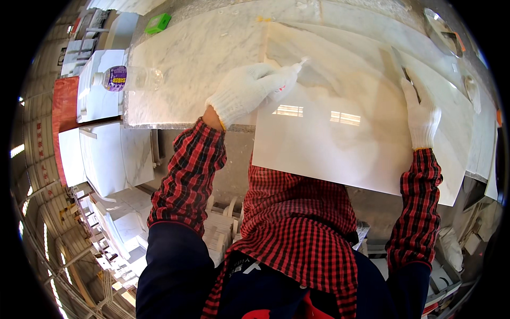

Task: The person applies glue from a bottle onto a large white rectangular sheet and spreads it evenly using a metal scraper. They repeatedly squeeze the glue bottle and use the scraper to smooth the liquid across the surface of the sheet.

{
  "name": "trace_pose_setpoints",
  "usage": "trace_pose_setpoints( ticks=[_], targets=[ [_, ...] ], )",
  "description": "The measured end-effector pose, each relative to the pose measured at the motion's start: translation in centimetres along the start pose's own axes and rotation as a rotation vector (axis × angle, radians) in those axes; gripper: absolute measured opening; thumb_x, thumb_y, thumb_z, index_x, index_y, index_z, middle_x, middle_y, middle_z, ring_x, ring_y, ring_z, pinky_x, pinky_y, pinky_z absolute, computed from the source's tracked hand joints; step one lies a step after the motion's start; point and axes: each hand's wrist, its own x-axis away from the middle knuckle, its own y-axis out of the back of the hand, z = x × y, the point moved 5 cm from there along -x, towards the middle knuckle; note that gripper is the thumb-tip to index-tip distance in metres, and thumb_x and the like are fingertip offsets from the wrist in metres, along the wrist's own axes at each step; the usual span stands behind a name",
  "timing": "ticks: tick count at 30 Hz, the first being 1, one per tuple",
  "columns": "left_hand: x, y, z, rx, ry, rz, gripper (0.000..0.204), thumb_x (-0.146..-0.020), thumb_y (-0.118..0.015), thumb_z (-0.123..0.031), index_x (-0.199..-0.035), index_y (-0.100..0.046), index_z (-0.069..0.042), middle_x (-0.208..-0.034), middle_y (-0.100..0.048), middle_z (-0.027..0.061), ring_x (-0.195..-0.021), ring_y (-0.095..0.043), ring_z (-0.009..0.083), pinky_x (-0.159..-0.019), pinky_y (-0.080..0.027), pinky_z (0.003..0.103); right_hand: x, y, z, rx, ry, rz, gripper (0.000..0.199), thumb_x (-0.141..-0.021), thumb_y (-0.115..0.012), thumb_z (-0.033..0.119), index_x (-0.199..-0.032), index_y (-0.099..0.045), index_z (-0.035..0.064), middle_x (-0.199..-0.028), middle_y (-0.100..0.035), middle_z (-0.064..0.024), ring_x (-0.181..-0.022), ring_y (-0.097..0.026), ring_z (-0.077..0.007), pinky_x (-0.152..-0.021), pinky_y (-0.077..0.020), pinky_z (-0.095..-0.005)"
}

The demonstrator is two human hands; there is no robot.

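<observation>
My left hand (244, 90), in a white knitted glove, is closed around a small white squeeze bottle (284, 85) with red marks. The bottle's narrow nozzle tip points up and right over a glossy, white marble-look slab (319, 141). My right hand (423, 114), gloved the same way, is at the slab's right side. Its fingers are closed on a thin, dark-edged blade-like tool (407, 75), pointing away from me; its exact kind is hard to make out. The glossy slab overlaps a larger veined slab (191, 58) and reaches past the near edge toward my checked apron.
A clear plastic bottle (139, 78) with a purple label lies at the left edge. Farther back is a green box (158, 23). A round metal dish (441, 32) stands at far right, near a crumpled white item (472, 93). More white slabs (106, 154) are at left.
</observation>
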Motion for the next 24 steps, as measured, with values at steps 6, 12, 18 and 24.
trace_pose_setpoints(
  ticks=[6,12,18,24],
  targets=[
    [0.15,0.04,-0.17,0.020,0.031,0.003,0.040,-0.097,-0.069,-0.038,-0.111,-0.075,-0.001,-0.093,-0.071,0.0024,-0.081,-0.064,0.0094,-0.071,-0.051,0.025,-0.01,0.08,0.25,-0.018,-0.024,0.006,0.036,-0.099,-0.068,0.032,-0.128,-0.074,0.0111,-0.122,-0.074,-0.0156,-0.113,-0.071,-0.0266,-0.098,-0.0529,-0.0343],
    [-0.08,0.17,0.10,0.024,0.004,0.002,0.042,-0.097,-0.069,-0.041,-0.110,-0.075,-0.001,-0.093,-0.071,0.0027,-0.079,-0.063,0.0097,-0.070,-0.051,0.025,-0.04,0.03,0.23,0.013,-0.023,0.009,0.037,-0.099,-0.068,0.033,-0.128,-0.073,0.0113,-0.123,-0.074,-0.0156,-0.114,-0.071,-0.0265,-0.099,-0.0525,-0.0347],
    [0.09,0.12,-0.07,0.051,0.009,0.008,0.043,-0.096,-0.069,-0.041,-0.108,-0.075,0.000,-0.092,-0.070,0.0026,-0.078,-0.063,0.0098,-0.070,-0.051,0.025,0.00,-0.14,-0.15,-0.021,-0.019,0.013,0.037,-0.099,-0.068,0.033,-0.128,-0.074,0.0117,-0.122,-0.074,-0.0159,-0.114,-0.071,-0.0265,-0.098,-0.0525,-0.0345],
    [-0.08,0.12,0.43,0.054,0.018,0.010,0.042,-0.096,-0.069,-0.040,-0.110,-0.075,-0.001,-0.093,-0.070,0.0029,-0.078,-0.063,0.0102,-0.070,-0.051,0.026,-0.04,-0.24,-0.26,-0.042,-0.001,0.008,0.036,-0.099,-0.069,0.032,-0.127,-0.074,0.0100,-0.122,-0.074,-0.0160,-0.114,-0.071,-0.0260,-0.098,-0.0524,-0.0343]
  ],
)
